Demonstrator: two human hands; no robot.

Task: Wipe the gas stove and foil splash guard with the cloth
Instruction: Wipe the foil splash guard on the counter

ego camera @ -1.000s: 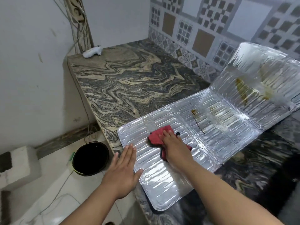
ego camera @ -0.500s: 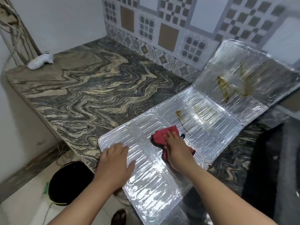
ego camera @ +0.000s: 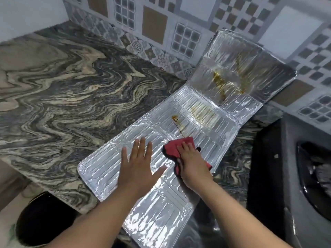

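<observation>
While your left hand [ego camera: 138,169] lies flat and empty on the foil guard [ego camera: 206,122], fingers spread, your right hand [ego camera: 192,161] presses a red cloth [ego camera: 172,146] against the foil just to its right, near the middle of the frame. Your right fingers lie flat on top of the cloth rather than curling round it, and part of the cloth shows past your wrist on the far side.

The guard is a long ribbed silver sheet in folded panels. It runs from the bottom centre of the frame up toward the upper right. Its near panels lie flat on the worktop [ego camera: 62,90], which is marbled grey and cream stone filling the left half of the frame. The near end juts past the worktop's front edge. Its far panel tilts up against the patterned tile wall [ego camera: 155,24].

Brown greasy stains [ego camera: 222,83] streak the tilted panel, and a thinner brown drip [ego camera: 177,122] marks the flat panel just above the cloth, its lower end reaching the cloth's edge.

At the right edge of the frame sits the grey stove [ego camera: 293,176], with a dark round burner area partly in view. At the lower left, below the worktop, is a black bucket [ego camera: 44,221] on the floor.
</observation>
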